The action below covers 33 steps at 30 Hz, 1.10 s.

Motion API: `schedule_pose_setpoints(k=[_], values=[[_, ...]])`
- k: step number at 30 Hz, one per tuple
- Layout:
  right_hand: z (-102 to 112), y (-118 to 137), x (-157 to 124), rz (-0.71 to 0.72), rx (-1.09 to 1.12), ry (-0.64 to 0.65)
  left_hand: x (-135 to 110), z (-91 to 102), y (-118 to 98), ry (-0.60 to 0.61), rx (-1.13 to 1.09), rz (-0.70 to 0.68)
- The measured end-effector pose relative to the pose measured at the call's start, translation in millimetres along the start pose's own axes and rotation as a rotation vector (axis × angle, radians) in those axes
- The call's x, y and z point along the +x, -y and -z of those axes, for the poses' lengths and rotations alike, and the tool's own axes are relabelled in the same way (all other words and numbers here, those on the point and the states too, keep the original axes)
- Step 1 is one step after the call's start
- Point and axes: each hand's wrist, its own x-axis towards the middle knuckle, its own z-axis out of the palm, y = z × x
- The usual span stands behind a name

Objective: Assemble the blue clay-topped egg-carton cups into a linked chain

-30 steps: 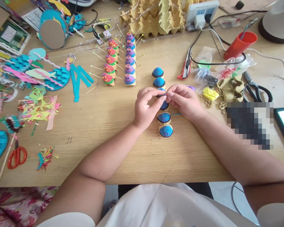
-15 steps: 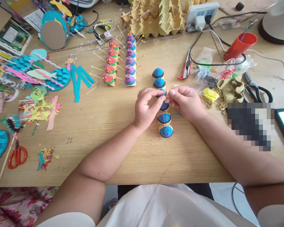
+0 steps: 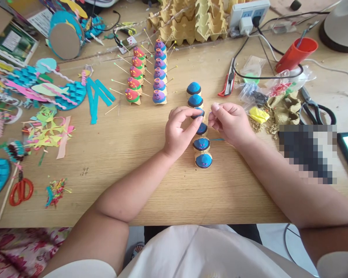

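A row of blue-domed egg-carton cups [image 3: 203, 159] with dark rims runs away from me on the table. The two nearest cups carry small purple face marks. My left hand [image 3: 178, 129] curves over the row's middle, thumb and forefinger closed to a pinch in front of a blue cup; whatever lies between the tips is too small to make out. Just right of the row, my right hand [image 3: 227, 121] is pinched too, its fingertips apart from the left hand's. What it holds, if anything, cannot be seen. A thin blue stick [image 3: 218, 139] lies below it.
Red-green cups [image 3: 132, 95] and purple cups [image 3: 159, 96] with pins stand farther back. A box cutter [image 3: 228, 83], black-handled scissors [image 3: 316, 108], yellow clay [image 3: 258, 114] and a red cup [image 3: 297, 54] lie right. Paper scraps [image 3: 49, 131] and orange scissors [image 3: 21, 191] are left.
My right hand has moved slightly right, away from the left fingertips, widening the gap between them. The left hand has stayed almost in place.
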Motion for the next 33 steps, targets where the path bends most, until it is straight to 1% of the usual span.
schedule_pose_setpoints(k=[4,7,10,14,22,27,33], values=[[0,2,-2,0.040,-0.093,0.005,0,1.4,-2,0.047,0.009,-0.001],[-1,6,-5,0.089,-0.165,0.036,0,2.1,-3,0.069,0.017,-0.004],[-2,9,-8,0.119,-0.202,0.075,0,2.2,-3,0.063,0.020,-0.012],[-3,10,-8,0.121,-0.203,0.127,1,1.8,-3,0.049,0.016,-0.032],[-1,8,-6,0.068,-0.102,0.172,0,0.0,-3,-0.030,-0.023,-0.036],[-2,6,-5,0.031,0.063,0.175,0,0.0,0,-0.013,-0.010,-0.014],[-1,1,-4,-0.009,0.181,0.149,-1,-0.9,1,-0.028,-0.048,-0.030]])
